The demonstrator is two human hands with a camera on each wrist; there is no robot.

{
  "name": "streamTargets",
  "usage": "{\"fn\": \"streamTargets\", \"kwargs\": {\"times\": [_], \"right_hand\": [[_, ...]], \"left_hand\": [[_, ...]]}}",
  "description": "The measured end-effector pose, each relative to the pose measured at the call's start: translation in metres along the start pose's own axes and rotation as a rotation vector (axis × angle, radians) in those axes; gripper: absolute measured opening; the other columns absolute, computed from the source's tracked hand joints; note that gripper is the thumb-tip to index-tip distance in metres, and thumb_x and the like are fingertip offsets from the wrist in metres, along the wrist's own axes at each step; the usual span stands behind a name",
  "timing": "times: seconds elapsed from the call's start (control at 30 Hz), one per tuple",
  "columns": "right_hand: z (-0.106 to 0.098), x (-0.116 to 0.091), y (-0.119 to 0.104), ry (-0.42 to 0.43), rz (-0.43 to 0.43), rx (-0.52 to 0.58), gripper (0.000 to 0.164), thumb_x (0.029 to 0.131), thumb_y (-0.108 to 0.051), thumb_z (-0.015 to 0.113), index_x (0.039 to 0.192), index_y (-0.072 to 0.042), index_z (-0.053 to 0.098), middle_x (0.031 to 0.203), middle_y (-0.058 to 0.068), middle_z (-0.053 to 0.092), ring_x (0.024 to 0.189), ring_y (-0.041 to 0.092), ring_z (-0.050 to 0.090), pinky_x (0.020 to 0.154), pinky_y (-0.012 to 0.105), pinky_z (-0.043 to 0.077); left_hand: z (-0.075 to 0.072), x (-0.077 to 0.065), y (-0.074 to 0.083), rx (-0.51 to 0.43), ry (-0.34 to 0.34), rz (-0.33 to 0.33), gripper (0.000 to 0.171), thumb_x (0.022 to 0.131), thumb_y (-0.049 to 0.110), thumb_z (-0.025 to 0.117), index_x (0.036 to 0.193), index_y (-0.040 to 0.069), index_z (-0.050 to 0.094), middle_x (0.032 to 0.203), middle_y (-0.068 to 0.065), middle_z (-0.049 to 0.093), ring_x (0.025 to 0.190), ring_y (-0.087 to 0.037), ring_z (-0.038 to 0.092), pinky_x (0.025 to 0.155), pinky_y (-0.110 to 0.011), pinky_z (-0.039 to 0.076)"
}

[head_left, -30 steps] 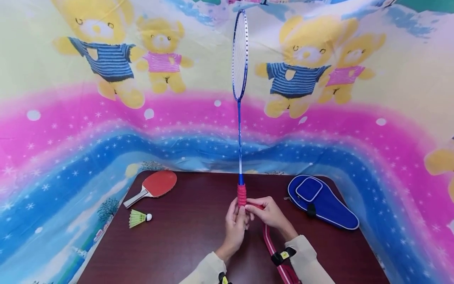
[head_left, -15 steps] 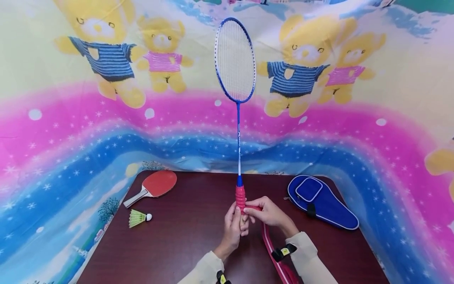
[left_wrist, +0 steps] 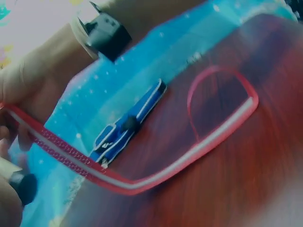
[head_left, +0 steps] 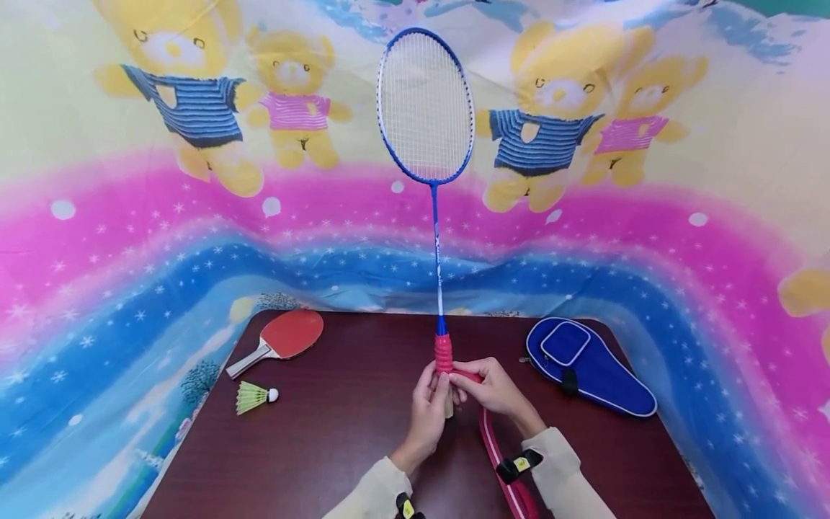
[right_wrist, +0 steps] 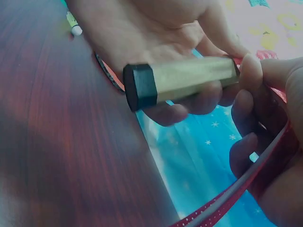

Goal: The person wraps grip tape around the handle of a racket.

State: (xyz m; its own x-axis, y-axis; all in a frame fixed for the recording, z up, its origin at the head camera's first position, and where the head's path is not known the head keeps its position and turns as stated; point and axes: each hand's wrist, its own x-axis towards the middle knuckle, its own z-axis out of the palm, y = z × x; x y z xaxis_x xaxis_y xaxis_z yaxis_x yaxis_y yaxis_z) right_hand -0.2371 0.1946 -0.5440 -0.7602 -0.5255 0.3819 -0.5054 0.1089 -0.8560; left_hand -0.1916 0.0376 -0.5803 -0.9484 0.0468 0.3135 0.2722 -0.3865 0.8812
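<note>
A blue badminton racket (head_left: 436, 216) stands upright, its strung face turned toward the head camera. Red grip tape (head_left: 444, 352) covers the upper handle in ridged turns. Below it, the right wrist view shows the bare pale handle (right_wrist: 194, 78) and a black butt cap (right_wrist: 140, 87). My left hand (head_left: 428, 414) holds the handle, thumb at the lowest turn of tape. Close beside it, my right hand (head_left: 496, 393) pinches the free tape. That loose strip, white-lined and perforated, hangs past the right wrist; in the left wrist view the tape strip (left_wrist: 184, 163) loops over the table.
A red table tennis bat (head_left: 292, 335) lies at the back left of the brown table (head_left: 311, 461), with a yellow shuttlecock (head_left: 254, 398) in front of it. At right lies a blue bat case (head_left: 596, 375). A cartoon bear cloth (head_left: 363, 223) hangs behind.
The racket has turned about its long axis, from nearly edge-on to facing the head camera. Both hands stay at the handle, with the right still holding the tape.
</note>
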Motion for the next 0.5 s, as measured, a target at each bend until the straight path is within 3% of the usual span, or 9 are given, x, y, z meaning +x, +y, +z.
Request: {"fn": "streamTargets", "kwargs": {"times": [0.17, 0.3, 0.5], "right_hand": [[0.0016, 0.0016, -0.0006, 0.006, -0.013, 0.019, 0.024, 0.098, 0.001, 0.065, 0.120, 0.007, 0.072, 0.060, 0.015, 0.063, 0.053, 0.000, 0.057, 0.040, 0.019, 0.039], [-0.0001, 0.0008, 0.0012, -0.002, -0.021, 0.055, 0.024, 0.098, 0.003, 0.064, 0.119, 0.010, 0.071, 0.060, 0.018, 0.063, 0.055, -0.001, 0.058, 0.040, 0.019, 0.039], [-0.0072, -0.0050, 0.0039, -0.018, 0.021, 0.050, 0.028, 0.097, 0.003, 0.065, 0.124, 0.011, 0.068, 0.063, 0.022, 0.062, 0.053, 0.002, 0.050, 0.040, 0.021, 0.030]], "left_hand": [[0.0053, -0.0006, -0.0029, -0.078, 0.022, -0.006, 0.041, 0.114, 0.021, 0.036, 0.145, -0.005, 0.039, 0.075, -0.026, 0.052, 0.057, -0.006, 0.045, 0.044, -0.020, 0.031], [0.0061, -0.0009, -0.0008, -0.119, 0.000, -0.020, 0.041, 0.114, 0.025, 0.033, 0.145, -0.001, 0.041, 0.073, -0.016, 0.054, 0.053, -0.003, 0.042, 0.043, -0.021, 0.029], [0.0032, -0.0020, -0.0002, -0.182, -0.099, -0.049, 0.034, 0.114, 0.030, 0.033, 0.141, 0.013, 0.046, 0.081, 0.000, 0.055, 0.054, -0.001, 0.040, 0.044, -0.019, 0.032]]}}
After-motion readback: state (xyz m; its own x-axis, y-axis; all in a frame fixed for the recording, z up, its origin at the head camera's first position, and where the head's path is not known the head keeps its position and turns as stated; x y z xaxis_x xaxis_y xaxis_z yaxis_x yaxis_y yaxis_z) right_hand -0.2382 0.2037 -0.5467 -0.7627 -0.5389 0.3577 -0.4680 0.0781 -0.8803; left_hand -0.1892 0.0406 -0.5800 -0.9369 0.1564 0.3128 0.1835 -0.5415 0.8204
